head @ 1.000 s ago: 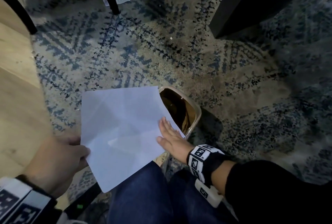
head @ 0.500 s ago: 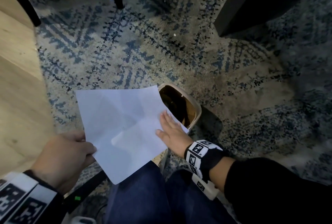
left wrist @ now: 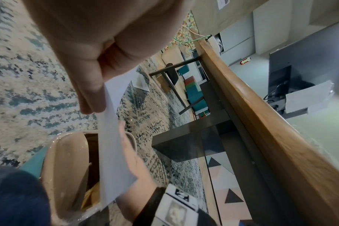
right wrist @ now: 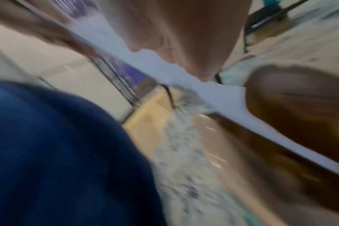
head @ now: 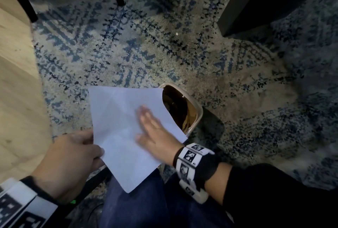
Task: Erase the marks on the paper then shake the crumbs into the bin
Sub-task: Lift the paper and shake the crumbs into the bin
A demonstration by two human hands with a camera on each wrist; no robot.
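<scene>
Paper, a thin white creased sheet (head: 118, 118), hangs tilted over the open beige plastic bin (head: 198, 110) on the blue-and-beige patterned rug (head: 164, 44), its right edge overlapping the bin's mouth. The left hand (head: 67, 161) pinches its left edge between thumb and curled fingers; the right hand (head: 155, 132), blurred, lies flat on the sheet with straight fingers. Such a sheet is probably light, floppy and easily creased, so a firm edge pinch and gentle brushing suit it best.
</scene>
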